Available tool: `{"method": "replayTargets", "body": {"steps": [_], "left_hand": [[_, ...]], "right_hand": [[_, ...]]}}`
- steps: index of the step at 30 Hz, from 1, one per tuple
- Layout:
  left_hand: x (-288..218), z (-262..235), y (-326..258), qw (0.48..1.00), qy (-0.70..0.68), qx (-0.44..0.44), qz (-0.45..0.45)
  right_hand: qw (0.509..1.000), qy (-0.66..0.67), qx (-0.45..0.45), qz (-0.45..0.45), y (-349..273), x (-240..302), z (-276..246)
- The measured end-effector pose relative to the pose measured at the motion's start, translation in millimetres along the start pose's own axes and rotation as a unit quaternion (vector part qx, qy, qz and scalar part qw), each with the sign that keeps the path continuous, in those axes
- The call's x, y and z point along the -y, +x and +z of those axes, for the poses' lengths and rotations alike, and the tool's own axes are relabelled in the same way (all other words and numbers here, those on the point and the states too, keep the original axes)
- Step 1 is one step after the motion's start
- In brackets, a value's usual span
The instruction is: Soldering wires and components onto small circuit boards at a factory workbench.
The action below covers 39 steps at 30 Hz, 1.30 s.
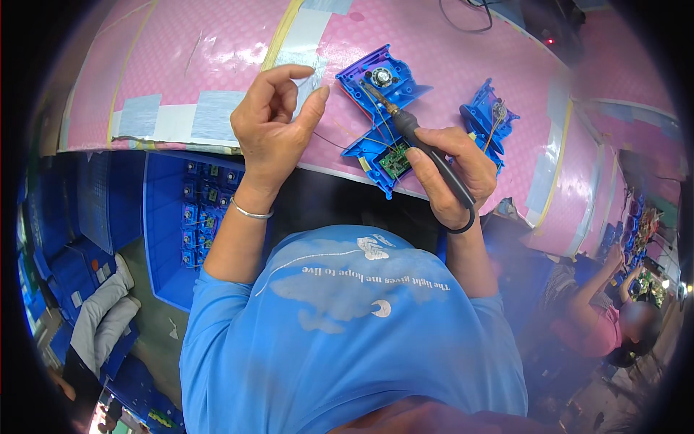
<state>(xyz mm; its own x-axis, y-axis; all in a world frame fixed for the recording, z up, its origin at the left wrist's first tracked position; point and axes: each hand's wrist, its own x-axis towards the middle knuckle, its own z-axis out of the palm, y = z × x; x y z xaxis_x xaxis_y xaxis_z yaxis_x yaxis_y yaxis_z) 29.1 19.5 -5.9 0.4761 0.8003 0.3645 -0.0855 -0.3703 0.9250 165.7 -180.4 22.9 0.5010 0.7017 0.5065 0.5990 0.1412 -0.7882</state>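
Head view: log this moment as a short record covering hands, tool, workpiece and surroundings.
Left hand: thumb and forefinger apart, left of the workpiece
Right hand: grips a soldering iron
Iron tip: at the blue casing; contact unclear
Green circuit board: nearer the person
Right side: another blue casing
Surface: pink-covered bench

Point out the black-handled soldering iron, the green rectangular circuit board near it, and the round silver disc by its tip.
Black-handled soldering iron (409, 128): head view, on the grip.
Green rectangular circuit board (395, 161): head view, on its face.
Round silver disc (382, 76): head view, near its centre.
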Motion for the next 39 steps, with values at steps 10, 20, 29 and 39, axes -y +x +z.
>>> {"method": "replayTargets", "body": {"steps": [10,20,29,39], "left_hand": [[-1,-1,6,0.932,0.188,0.158,0.268],[3,3,10,0.907,0.203,0.177,0.324],[9,8,13,0.907,0.198,0.171,0.329],[8,9,14,0.908,0.2,0.174,0.326]], "right_hand": [[1.0,0.005,0.001,0.011,-2,0,1],[1.0,0.003,-0.018,0.019,-2,2,0],[0.999,0.0,-0.018,0.029,-2,2,1],[1.0,0.007,-0.006,0.027,-3,0,1]]}}
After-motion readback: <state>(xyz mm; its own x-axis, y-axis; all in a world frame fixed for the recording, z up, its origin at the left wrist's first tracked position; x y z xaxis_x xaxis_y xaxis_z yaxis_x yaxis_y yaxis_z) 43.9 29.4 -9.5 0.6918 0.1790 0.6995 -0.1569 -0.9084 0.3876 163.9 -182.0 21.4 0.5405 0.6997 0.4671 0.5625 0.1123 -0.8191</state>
